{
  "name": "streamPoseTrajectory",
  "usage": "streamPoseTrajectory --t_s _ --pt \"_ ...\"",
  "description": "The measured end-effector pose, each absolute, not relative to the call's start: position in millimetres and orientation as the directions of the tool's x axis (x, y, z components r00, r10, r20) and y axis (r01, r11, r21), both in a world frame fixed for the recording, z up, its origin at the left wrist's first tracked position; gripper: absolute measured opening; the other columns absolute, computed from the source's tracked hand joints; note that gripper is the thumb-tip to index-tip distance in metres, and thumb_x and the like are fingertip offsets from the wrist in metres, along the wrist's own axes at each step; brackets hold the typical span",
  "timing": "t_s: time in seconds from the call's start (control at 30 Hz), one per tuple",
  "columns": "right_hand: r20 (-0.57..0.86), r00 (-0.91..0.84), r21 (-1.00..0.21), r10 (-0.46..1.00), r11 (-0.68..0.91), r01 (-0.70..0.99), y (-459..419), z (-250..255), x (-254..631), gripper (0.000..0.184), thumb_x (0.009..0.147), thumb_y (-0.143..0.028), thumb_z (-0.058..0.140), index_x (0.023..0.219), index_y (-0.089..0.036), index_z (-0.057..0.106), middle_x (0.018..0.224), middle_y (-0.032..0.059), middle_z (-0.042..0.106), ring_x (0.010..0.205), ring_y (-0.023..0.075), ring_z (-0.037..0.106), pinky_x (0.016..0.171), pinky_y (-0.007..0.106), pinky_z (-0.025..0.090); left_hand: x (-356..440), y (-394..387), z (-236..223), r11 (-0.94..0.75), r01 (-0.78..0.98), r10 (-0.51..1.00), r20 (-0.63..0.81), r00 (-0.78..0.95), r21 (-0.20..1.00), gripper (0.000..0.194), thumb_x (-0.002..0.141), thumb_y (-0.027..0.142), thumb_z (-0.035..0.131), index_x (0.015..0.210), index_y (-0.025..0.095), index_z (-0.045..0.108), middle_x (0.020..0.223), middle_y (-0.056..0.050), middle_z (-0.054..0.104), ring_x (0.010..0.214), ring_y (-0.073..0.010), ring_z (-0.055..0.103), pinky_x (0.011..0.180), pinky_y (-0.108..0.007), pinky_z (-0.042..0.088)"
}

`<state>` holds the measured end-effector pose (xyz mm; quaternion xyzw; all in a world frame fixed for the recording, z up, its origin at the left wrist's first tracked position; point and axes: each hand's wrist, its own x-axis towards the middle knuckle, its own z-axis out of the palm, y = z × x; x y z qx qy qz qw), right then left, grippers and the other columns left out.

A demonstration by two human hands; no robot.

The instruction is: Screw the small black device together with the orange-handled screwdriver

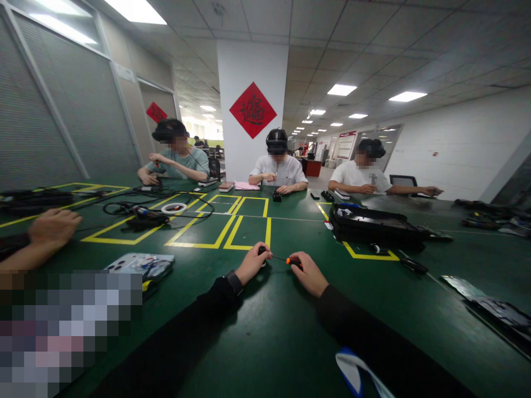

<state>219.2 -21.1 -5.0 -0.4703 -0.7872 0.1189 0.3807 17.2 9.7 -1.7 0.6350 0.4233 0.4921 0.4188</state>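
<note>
In the head view, my right hand (pixel 309 273) is closed around a screwdriver (pixel 293 262) with an orange and black handle. Its thin shaft points left, to my left hand (pixel 250 264). That hand's fingers are closed on a small black part (pixel 261 250), mostly hidden by the fingers, with a bit of white beneath it. The shaft's tip meets the part or ends right beside it; I cannot tell which. Both hands are just above the green table (pixel 265 342).
Black trays (pixel 373 224) are stacked ahead right, near another screwdriver (pixel 414 266). Cables (pixel 120 207) and a white tape roll (pixel 173 208) lie ahead left. A grey case (pixel 143 264) is closer. A co-worker's hand (pixel 53 225) is at left; three people sit opposite. A lanyard (pixel 357 370) lies near.
</note>
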Motion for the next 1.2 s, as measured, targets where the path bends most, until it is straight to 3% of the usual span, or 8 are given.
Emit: streamPoseTrajectory --t_s 0.13,0.37,0.57,0.7,0.83,1.07,1.2 --pt "0.483 -0.282 -0.526 0.829 0.532 0.664 -18.9 -4.7 220.5 0.017 0.078 -0.013 0.042 0.083 -0.017 0.057 0.086 0.0043 0.054 0.086 0.0161 0.049 0.081 0.032 0.038 17.1 9.1 -0.5 -0.282 0.125 0.952 0.262 0.159 0.951 0.014 0.069 0.028 0.053 0.078 0.017 0.051 0.066 0.001 0.057 0.062 -0.0107 0.053 0.055 -0.02 0.038" --pt "0.501 -0.269 -0.556 0.822 0.544 0.629 -20.2 -2.8 220.4 0.016 0.073 -0.016 0.053 0.088 -0.018 0.055 0.087 0.003 0.054 0.083 0.0158 0.05 0.078 0.031 0.04 16.7 10.6 -2.8 -0.325 0.169 0.941 0.3 0.16 0.93 0.015 0.066 0.028 0.055 0.076 0.017 0.051 0.067 0.002 0.056 0.059 -0.0096 0.049 0.054 -0.02 0.037" --pt "0.493 -0.245 -0.546 0.835 0.516 0.66 -19.0 -3.0 219.7 0.015 0.081 -0.02 0.043 0.081 -0.017 0.058 0.083 0.0035 0.055 0.083 0.0152 0.05 0.079 0.031 0.039 16.8 10.6 -3.5 -0.331 0.156 0.938 0.306 0.163 0.931 0.014 0.066 0.026 0.054 0.077 0.017 0.051 0.069 0.002 0.055 0.06 -0.0093 0.049 0.055 -0.02 0.038" --pt "0.508 -0.262 -0.538 0.82 0.54 0.648 -20.1 -2.9 220.2 0.009 0.076 -0.018 0.049 0.082 -0.018 0.055 0.084 0.003 0.054 0.082 0.0156 0.05 0.077 0.03 0.04 17.0 8.2 -0.6 -0.304 0.147 0.947 0.282 0.154 0.941 0.017 0.066 0.029 0.056 0.078 0.017 0.051 0.067 0.002 0.054 0.059 -0.0093 0.049 0.053 -0.019 0.038" --pt "0.489 -0.26 -0.555 0.833 0.527 0.643 -21.8 -3.4 219.8 0.014 0.074 -0.02 0.053 0.088 -0.018 0.053 0.087 0.0028 0.054 0.083 0.016 0.05 0.076 0.031 0.04 16.9 6.7 1.2 -0.307 0.166 0.947 0.284 0.151 0.937 0.017 0.066 0.029 0.056 0.077 0.017 0.051 0.066 0.003 0.053 0.058 -0.009 0.048 0.052 -0.019 0.037" --pt "0.491 -0.281 -0.509 0.824 0.534 0.675 -19.6 -2.4 220.0 0.022 0.086 -0.022 0.036 0.08 -0.017 0.057 0.084 0.0051 0.055 0.084 0.016 0.049 0.079 0.031 0.038 17.4 7.0 2.5 -0.283 0.158 0.955 0.263 0.139 0.946 0.015 0.065 0.027 0.056 0.076 0.017 0.052 0.065 0.002 0.054 0.058 -0.0097 0.048 0.053 -0.019 0.037" --pt "0.495 -0.278 -0.52 0.823 0.537 0.665 -20.9 -2.7 220.7 0.011 0.08 -0.02 0.045 0.085 -0.018 0.055 0.086 0.0037 0.054 0.083 0.016 0.049 0.077 0.031 0.039 17.0 7.2 1.7 -0.27 0.124 0.957 0.253 0.14 0.955 0.015 0.066 0.025 0.055 0.078 0.017 0.051 0.066 0.001 0.055 0.061 -0.0106 0.05 0.055 -0.02 0.039"
